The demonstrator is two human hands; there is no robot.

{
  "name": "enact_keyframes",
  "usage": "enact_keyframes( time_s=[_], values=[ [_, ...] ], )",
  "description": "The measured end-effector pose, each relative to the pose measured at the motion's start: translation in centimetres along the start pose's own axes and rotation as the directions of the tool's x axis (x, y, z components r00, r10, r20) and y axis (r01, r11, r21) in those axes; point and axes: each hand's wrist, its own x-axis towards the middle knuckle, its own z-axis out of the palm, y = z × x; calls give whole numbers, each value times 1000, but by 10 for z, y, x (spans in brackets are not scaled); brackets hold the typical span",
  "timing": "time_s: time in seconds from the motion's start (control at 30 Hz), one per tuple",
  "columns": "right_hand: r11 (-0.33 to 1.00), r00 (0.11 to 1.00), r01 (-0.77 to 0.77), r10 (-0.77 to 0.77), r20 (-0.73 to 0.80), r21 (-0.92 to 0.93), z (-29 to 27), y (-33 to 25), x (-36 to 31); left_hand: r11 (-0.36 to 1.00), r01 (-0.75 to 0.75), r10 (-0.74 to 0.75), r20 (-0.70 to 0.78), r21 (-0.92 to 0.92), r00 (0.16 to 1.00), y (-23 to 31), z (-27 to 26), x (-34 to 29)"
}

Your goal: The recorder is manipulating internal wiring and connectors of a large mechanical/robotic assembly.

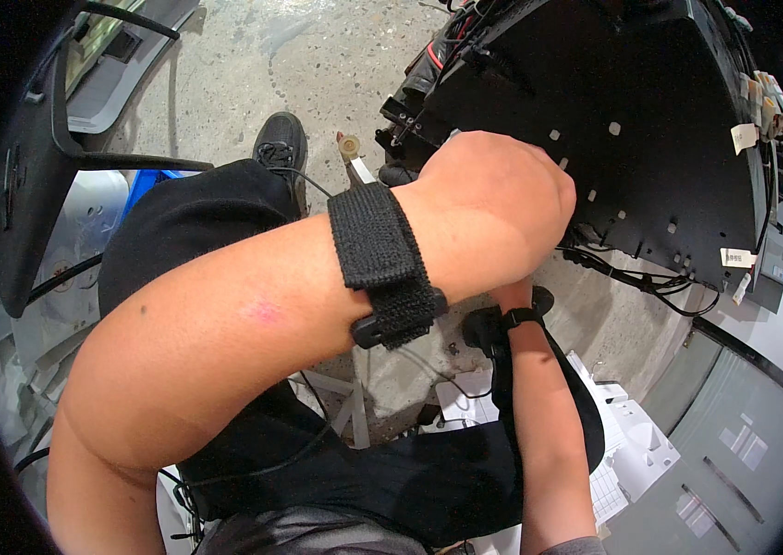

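My left hand point(502, 199) reaches across to the right in front of a large black panel point(632, 111) fitted with several small pale pegs. Its back and bent knuckles face up; the fingers are hidden beneath, so what they hold cannot be seen. A black strap point(375, 239) wraps the left forearm near the wrist. Below it, my right hand point(512, 294) is almost wholly covered by the left one, its fingers out of sight. The right wrist wears a thin dark band point(521, 316).
Dark cables point(632, 273) run along the panel's lower edge. Black and red wires point(438, 55) bunch at its upper left. A tape roll point(348, 145) is on the concrete floor point(234, 74) near my shoe point(281, 143). A grey cabinet point(734, 444) stands at the lower right, a black frame point(26, 176) at left.
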Motion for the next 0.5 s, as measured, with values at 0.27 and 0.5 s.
enact_keyframes(
  time_s=[0.27, 0.5],
  values=[
    [993, 968, 105, -88, -233, 62, -11, -10, 3, 999, -34, 34, -24, 9, 999, -2, 0, -2],
    [975, 960, 218, -220, -174, -34, 0, 0, 0, 999, 0, 1, 29, -32, 1000, -1, -1, 1]
  ],
)
